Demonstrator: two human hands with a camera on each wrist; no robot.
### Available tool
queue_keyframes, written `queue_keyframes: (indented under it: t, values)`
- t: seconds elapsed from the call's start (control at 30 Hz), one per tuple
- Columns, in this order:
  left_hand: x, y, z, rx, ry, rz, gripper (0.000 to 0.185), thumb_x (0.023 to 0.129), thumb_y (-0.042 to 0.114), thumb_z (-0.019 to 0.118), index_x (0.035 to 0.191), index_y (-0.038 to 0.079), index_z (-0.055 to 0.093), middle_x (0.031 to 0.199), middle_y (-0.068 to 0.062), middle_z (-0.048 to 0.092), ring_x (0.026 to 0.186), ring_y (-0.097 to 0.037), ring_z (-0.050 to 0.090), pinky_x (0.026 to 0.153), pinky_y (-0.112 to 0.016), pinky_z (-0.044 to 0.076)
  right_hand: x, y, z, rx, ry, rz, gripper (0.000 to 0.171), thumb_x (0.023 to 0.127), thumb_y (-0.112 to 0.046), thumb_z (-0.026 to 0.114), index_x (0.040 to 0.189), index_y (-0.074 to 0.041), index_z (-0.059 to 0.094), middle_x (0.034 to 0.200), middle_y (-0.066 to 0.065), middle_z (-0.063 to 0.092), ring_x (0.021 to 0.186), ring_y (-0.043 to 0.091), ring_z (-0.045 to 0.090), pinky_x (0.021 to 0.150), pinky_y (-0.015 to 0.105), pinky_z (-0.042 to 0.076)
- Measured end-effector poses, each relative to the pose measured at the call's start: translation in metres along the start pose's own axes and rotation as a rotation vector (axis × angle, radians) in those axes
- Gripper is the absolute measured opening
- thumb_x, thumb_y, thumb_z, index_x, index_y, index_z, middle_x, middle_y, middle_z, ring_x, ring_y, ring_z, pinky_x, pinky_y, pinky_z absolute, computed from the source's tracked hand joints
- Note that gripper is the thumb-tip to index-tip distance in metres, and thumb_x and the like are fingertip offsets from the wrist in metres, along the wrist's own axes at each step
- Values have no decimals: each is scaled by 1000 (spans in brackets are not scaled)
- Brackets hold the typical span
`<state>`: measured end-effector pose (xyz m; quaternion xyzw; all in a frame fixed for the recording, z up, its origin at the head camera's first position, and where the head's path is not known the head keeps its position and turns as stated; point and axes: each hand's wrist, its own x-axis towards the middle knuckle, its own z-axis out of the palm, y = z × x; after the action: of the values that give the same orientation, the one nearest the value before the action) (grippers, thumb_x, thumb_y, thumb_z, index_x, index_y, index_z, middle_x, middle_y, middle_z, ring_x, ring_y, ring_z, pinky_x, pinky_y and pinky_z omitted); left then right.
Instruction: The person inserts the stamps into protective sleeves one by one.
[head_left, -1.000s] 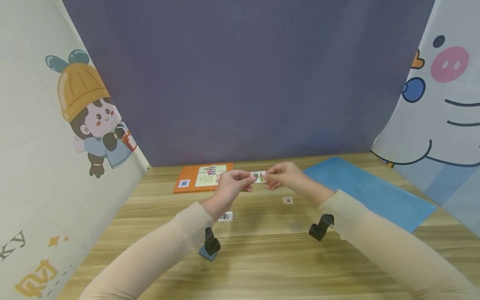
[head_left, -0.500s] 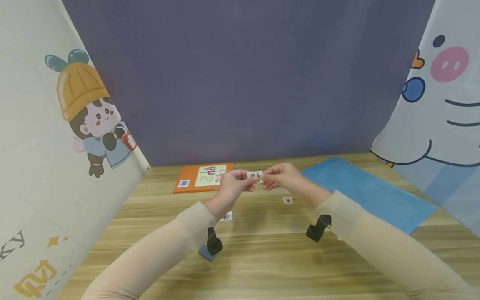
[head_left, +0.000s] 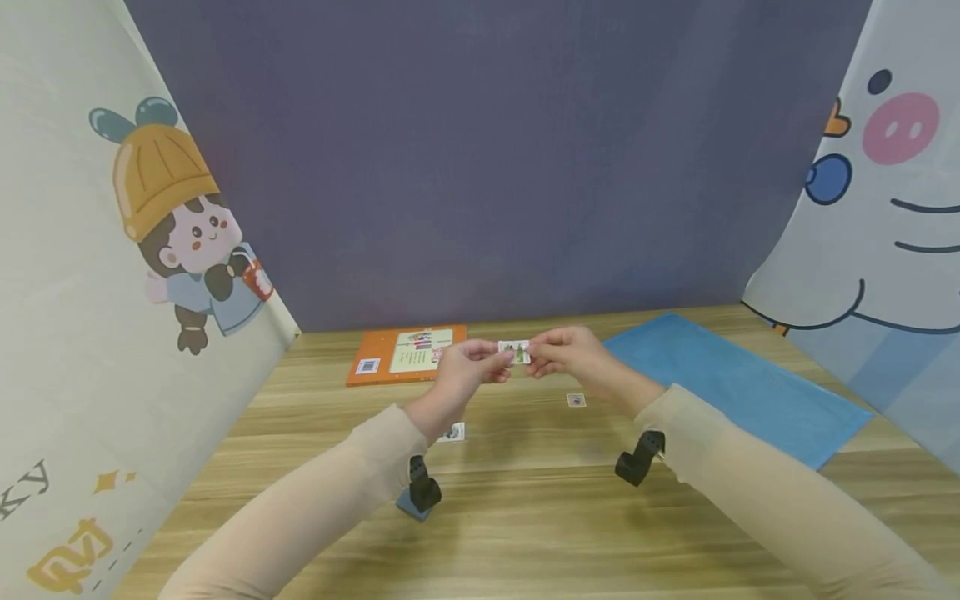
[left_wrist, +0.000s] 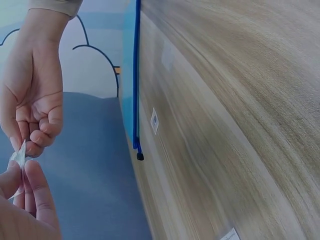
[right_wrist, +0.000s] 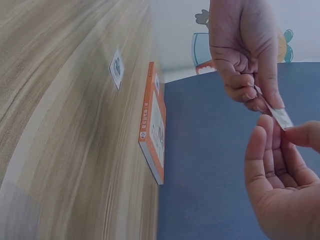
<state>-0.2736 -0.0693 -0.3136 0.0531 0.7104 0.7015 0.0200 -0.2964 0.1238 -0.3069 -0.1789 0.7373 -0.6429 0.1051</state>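
A small printed card (head_left: 514, 351) with a white border is held up over the table between both hands. My left hand (head_left: 461, 375) pinches its left end between thumb and fingers. At the opposite end, my right hand (head_left: 581, 358) pinches the edge with thumb and forefinger. Seen almost edge-on in the left wrist view, the card (left_wrist: 21, 157) looks thin. The right wrist view shows the right thumb pressed on a corner of the card (right_wrist: 281, 117), its other fingers curved behind.
Flat on the table lie a small square card (head_left: 576, 401) and a larger card (head_left: 453, 432), partly hidden by the left wrist. An orange book (head_left: 375, 350) lies at the back left, a blue zip pouch (head_left: 727, 383) at the right, and a small blue flat piece (head_left: 412, 506) below the left wrist.
Both hands shift slightly left with the card, then the card comes back a little to the right. The grip of both hands stays on it, and the things on the table stay put.
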Motion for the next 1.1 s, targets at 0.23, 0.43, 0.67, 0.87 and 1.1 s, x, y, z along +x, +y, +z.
queue_keyframes:
  t: [0.23, 0.43, 0.67, 0.87, 1.1]
  values:
    - [-2, 0, -4, -22, 5, 4, 22, 91, 11, 67, 108, -4, 66, 90, -10, 71, 70, -10, 67, 75, -28, 61, 0, 3, -2, 39, 17, -2, 32, 97, -6, 56, 117, 19, 54, 80, 3, 71, 74, 12, 68, 78, 29, 61]
    - [-2, -2, -6, -42, -3, 16, 20, 91, 10, 67, 106, -5, 66, 85, -9, 72, 71, -12, 68, 78, -34, 61, 0, 4, -5, 33, 32, -2, 32, 96, -6, 57, 116, 19, 54, 80, 3, 70, 73, 12, 68, 77, 29, 61]
    - [-1, -2, -6, -46, -8, 16, 19, 91, 9, 67, 105, -4, 66, 88, -16, 74, 72, -15, 71, 76, -34, 62, 2, 5, -5, 25, 86, 2, 32, 95, -7, 59, 115, 18, 56, 85, 11, 71, 71, 12, 67, 76, 30, 61]
    - [-1, -3, -8, -25, 2, 0, 18, 91, 12, 68, 103, -2, 69, 87, -12, 73, 72, -14, 70, 76, -33, 62, 2, 6, -4, 47, 88, 4, 31, 95, -7, 60, 114, 17, 57, 84, 10, 70, 72, 12, 67, 74, 27, 60]
    - [-1, -2, -8, -11, 3, 8, 19, 90, 11, 69, 103, -3, 69, 86, -8, 72, 71, -12, 69, 74, -30, 62, 3, 8, -3, 40, 92, 26, 31, 94, -9, 62, 113, 14, 59, 80, 2, 69, 73, 13, 67, 75, 28, 60]
